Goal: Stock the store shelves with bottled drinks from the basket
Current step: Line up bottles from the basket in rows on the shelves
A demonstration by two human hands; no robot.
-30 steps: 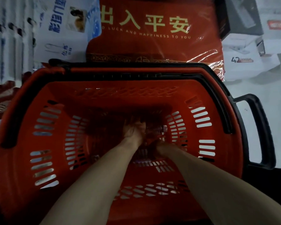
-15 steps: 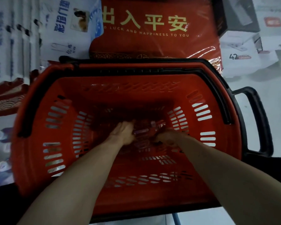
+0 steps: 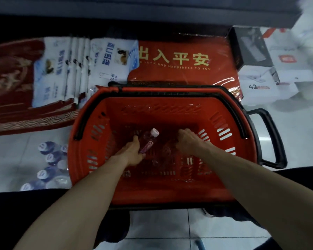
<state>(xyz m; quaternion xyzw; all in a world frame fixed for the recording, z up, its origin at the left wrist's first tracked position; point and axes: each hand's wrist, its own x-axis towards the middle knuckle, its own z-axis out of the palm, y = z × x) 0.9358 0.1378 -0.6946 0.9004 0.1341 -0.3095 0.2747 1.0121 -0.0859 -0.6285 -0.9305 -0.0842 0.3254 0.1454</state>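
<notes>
Both hands reached into the red basket (image 3: 90, 141) at the centre of the frame. The left hand (image 3: 132, 154) was wrapped around a pink-capped bottle (image 3: 148, 141), which tilted up toward the upper right above the basket floor. The right hand (image 3: 186, 141) sat curled right of centre in the basket; whether it gripped anything could not be told. A red mat (image 3: 184, 73) lay above the basket, and packed bottles (image 3: 49, 166) at lower left.

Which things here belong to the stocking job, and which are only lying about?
Job: left hand, bottle it grips, right hand, basket.
Lying about: red mat, white packs, boxes, wrapped bottles on the floor.
</notes>
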